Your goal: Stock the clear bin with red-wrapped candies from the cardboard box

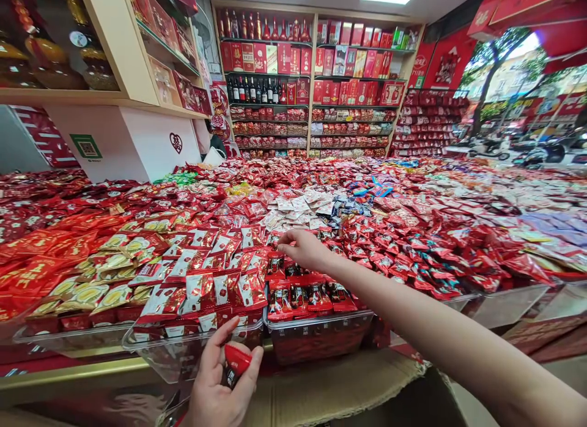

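My left hand [222,378] is closed around a red and black candy packet [235,361], low in the view just in front of the clear bins. My right hand [303,249] reaches over the bin of red and black candy packets [316,297], its fingers pinched at the back rows; whatever is between the fingertips is hidden. Those packets stand in neat rows inside a clear plastic bin [321,323]. Left of it, another clear bin [192,341] is heaped with red and white packets [224,286].
An opened cardboard box [348,384] lies below the bins. Gold packets [98,286] and red packets [27,262] fill the left, more red packets [413,249] the right. Shelves with bottles and boxes [316,72] stand behind. A person [213,145] is partly visible behind the white counter [137,139].
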